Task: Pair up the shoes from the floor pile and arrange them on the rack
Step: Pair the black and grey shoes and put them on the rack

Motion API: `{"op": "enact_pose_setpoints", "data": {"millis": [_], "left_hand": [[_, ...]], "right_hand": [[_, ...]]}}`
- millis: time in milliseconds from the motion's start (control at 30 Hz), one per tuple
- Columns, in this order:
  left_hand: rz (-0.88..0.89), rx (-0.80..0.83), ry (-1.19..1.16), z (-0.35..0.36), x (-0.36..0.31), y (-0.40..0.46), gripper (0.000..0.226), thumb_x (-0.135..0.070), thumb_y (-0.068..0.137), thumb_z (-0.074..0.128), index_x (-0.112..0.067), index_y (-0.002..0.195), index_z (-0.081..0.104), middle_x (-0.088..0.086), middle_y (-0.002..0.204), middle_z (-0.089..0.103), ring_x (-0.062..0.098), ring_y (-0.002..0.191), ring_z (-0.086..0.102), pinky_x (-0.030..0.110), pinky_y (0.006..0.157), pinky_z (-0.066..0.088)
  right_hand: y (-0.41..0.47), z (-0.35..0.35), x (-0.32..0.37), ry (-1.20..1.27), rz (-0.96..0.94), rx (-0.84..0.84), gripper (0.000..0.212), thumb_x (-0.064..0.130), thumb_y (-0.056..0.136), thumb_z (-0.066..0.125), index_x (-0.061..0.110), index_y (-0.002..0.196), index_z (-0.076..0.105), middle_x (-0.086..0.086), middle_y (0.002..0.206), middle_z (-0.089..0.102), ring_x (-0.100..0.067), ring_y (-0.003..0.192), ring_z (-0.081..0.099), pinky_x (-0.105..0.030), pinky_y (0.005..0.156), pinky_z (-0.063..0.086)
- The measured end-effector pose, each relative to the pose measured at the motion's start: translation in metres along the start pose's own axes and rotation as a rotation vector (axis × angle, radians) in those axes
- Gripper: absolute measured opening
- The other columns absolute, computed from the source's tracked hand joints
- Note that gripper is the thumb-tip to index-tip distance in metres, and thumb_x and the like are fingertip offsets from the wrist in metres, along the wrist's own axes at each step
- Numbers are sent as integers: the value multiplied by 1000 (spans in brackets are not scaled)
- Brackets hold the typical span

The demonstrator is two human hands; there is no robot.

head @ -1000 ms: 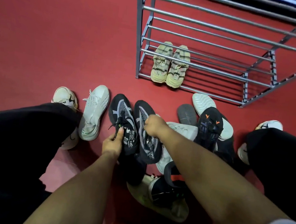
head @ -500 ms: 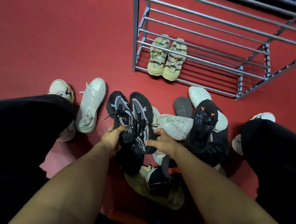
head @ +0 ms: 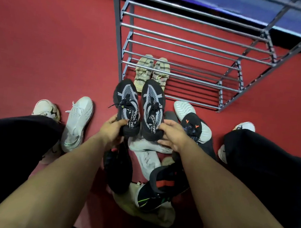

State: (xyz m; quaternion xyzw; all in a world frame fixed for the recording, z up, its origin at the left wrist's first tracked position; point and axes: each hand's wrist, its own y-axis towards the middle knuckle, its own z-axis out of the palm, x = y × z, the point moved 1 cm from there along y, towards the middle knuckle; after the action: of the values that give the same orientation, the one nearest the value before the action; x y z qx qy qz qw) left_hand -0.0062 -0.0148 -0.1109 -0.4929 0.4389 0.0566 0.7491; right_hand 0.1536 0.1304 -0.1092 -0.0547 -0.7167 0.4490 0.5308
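Note:
Two matching black sneakers with grey mesh and white lettering are lifted off the floor side by side, toes pointing at the rack. My left hand (head: pixel 112 128) grips the heel of the left black sneaker (head: pixel 125 104). My right hand (head: pixel 173 135) grips the heel of the right black sneaker (head: pixel 152 105). The grey metal shoe rack (head: pixel 189 49) stands just beyond them. A pair of beige sneakers (head: pixel 151 72) sits on its bottom tier at the left end. Below my hands lies the floor pile (head: pixel 151 169) of white, black and pale shoes.
A single white sneaker (head: pixel 77 123) lies on the red floor to the left of the pile. A black shoe with orange marks (head: pixel 192 126) rests over a white-soled shoe (head: pixel 184 108) on the right. My legs in black trousers and my white shoes flank the pile.
Both hands lifted the two black sneakers out of the pile and carried them forward toward the rack. My view has tilted up, showing more of the rack.

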Motion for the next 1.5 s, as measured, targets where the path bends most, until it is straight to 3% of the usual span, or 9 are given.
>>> {"op": "enact_pose_setpoints", "data": {"millis": [233,367,500,667,800,967,1133,1333,1500], "left_hand": [[27,91,219,73,-8,11,7,-16,91,61,-14,86,57,1,58,59,7,31,49,16,36,40],[49,120,317,106,-7,29,11,-17,94,58,-9,101,59,5,71,61,12,43,52,15,36,37],[59,167,349,139,-12,55,25,-16,95,55,-5,118,56,18,100,70,23,59,63,23,42,43],[52,195,382,195,-23,111,24,-15,97,53,-12,120,54,7,90,64,14,56,53,15,34,38],[120,164,356,230,-30,170,28,-19,91,61,-15,119,59,9,109,69,28,89,68,35,71,60],[250,82,487,258,-39,227,51,-34,85,62,-10,129,51,6,122,64,26,115,59,40,107,42],[200,50,529,283,-38,264,24,-19,94,54,-17,117,58,7,113,67,28,107,63,40,102,48],[199,46,1434,289,-49,266,54,-43,102,28,-9,138,48,17,135,55,35,123,53,36,102,43],[115,63,1294,285,-47,269,55,-43,100,36,-4,138,45,20,137,54,36,120,56,40,104,44]], "right_hand": [[8,-72,33,38,2,-246,15,21,81,66,17,95,68,-7,113,69,-21,91,63,-26,50,55],[18,-113,46,61,67,-357,8,19,88,64,13,84,62,-10,100,67,-24,85,63,-27,41,55],[40,-144,61,26,108,-400,19,20,89,66,7,103,61,-13,89,65,-27,76,64,-26,34,52],[103,-168,84,33,135,-395,23,16,90,65,6,110,61,-12,89,70,-23,74,68,-26,36,51],[160,-186,97,-12,111,-426,4,10,91,60,9,95,61,-18,113,67,-32,96,67,-31,43,55],[215,-208,109,-88,59,-443,29,8,95,55,11,124,56,-10,112,62,-20,71,59,-38,55,59],[246,-211,107,-145,38,-488,28,15,94,60,9,121,62,-14,119,62,-22,64,61,-45,67,63],[246,-201,96,-285,34,-402,37,16,98,54,6,133,52,-14,136,52,-22,63,62,-42,70,63],[225,-200,95,-327,-4,-376,45,27,101,51,18,144,42,-6,144,47,-22,96,56,-40,70,62]]}}
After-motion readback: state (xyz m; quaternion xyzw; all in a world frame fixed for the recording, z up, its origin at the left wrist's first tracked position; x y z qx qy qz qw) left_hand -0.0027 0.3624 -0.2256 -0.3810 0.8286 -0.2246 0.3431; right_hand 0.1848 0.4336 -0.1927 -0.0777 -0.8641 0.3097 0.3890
